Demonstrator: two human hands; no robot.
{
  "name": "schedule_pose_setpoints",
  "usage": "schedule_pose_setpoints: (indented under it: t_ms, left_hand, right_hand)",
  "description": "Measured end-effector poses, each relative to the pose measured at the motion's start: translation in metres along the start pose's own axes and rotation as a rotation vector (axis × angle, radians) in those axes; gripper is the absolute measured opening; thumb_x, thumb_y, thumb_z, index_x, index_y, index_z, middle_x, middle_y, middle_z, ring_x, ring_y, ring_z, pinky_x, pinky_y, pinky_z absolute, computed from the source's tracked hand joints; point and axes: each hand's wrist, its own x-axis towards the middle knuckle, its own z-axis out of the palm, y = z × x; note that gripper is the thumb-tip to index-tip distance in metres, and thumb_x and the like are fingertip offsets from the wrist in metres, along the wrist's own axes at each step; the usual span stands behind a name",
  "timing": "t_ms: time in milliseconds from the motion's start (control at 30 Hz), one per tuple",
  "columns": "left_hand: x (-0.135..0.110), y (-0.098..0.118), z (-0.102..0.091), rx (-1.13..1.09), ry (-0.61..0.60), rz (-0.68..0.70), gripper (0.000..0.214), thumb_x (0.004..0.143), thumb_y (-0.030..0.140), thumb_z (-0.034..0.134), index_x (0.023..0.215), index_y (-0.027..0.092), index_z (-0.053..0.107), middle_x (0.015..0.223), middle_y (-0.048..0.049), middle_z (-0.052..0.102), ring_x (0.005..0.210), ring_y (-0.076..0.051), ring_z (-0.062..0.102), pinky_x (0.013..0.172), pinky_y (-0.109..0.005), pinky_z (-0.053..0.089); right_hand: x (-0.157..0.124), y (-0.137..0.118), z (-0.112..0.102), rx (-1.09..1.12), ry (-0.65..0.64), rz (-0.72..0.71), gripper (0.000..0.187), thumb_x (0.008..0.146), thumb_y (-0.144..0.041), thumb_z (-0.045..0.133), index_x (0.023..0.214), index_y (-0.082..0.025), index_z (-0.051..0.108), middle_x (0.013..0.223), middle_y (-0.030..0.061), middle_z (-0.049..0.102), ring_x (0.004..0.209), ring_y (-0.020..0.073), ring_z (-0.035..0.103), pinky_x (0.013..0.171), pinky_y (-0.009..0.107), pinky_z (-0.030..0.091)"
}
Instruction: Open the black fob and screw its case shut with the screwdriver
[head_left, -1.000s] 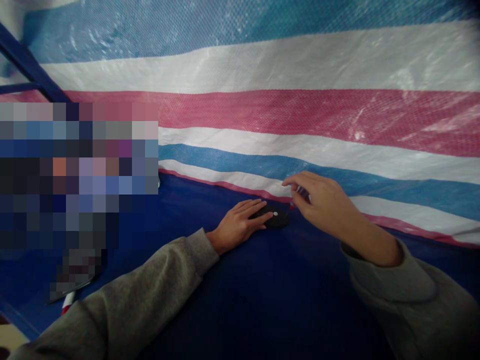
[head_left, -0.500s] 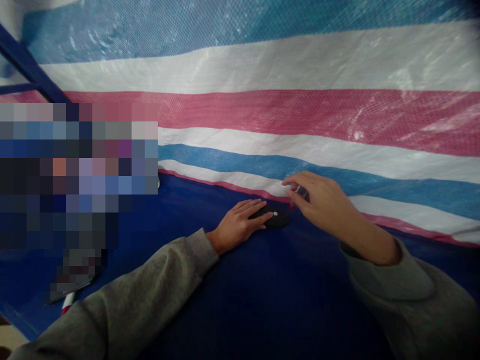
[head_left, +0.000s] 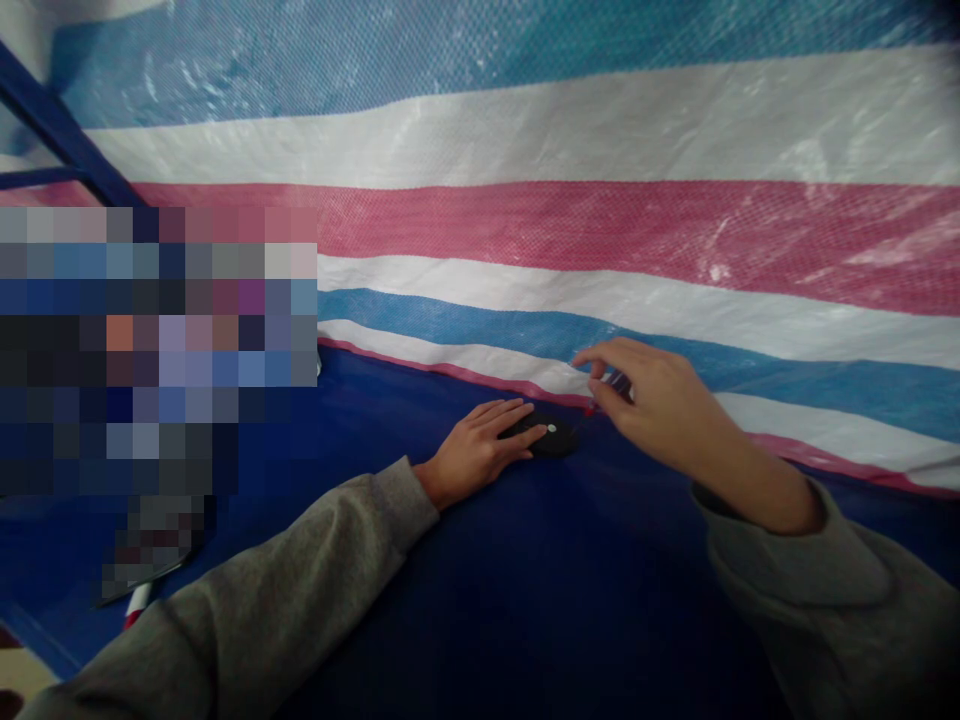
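My left hand lies flat, fingers stretched out over a black flat rounded object with a small white round spot on top. What kind of object it is, I cannot make out. My right hand is raised just right of it, close to the tarp, with the thumb and fingers curled in a pinch. In that pinch is a small clear item with a red tip. The fingers hide most of it. The tip hangs slightly above and to the right of the black object, apart from it.
Dark blue sheeting covers the surface under my arms. A striped tarp rises behind my hands. On the left, a blurred-out area hides several things. A white and red marker-like stick lies beside my left sleeve. A blue metal frame bar stands upper left.
My right hand has shifted slightly to the right, away from the black object, along with the clear red-tipped item. The left hand stays where it was.
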Motion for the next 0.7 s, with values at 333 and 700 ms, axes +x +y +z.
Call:
schedule_pose_setpoints:
  t_ms: [333, 700]
  left_hand:
    - [0.0000, 0.0004, 0.0007, -0.003, 0.006, -0.003, 0.036, 0.098, 0.037, 0.048, 0.131, 0.025, 0.056, 0.138, -0.0100, 0.055, 0.132, -0.023, 0.050, 0.107, -0.043, 0.045]
    - [0.0011, 0.0015, -0.0017, -0.005, -0.001, -0.007, 0.036, 0.098, 0.037, 0.048, 0.130, 0.024, 0.058, 0.137, -0.0107, 0.056, 0.131, -0.023, 0.051, 0.107, -0.043, 0.045]
  right_hand:
    - [-0.0013, -0.0029, 0.0030, -0.029, -0.084, 0.004, 0.030, 0.085, -0.016, 0.045, 0.106, -0.018, 0.066, 0.094, 0.0067, 0.067, 0.078, 0.0206, 0.063, 0.074, 0.035, 0.046]
    - [-0.0016, -0.0024, 0.0079, -0.015, -0.016, -0.036, 0.026, 0.086, -0.019, 0.047, 0.104, -0.018, 0.065, 0.094, 0.0072, 0.068, 0.080, 0.0208, 0.064, 0.075, 0.035, 0.047]
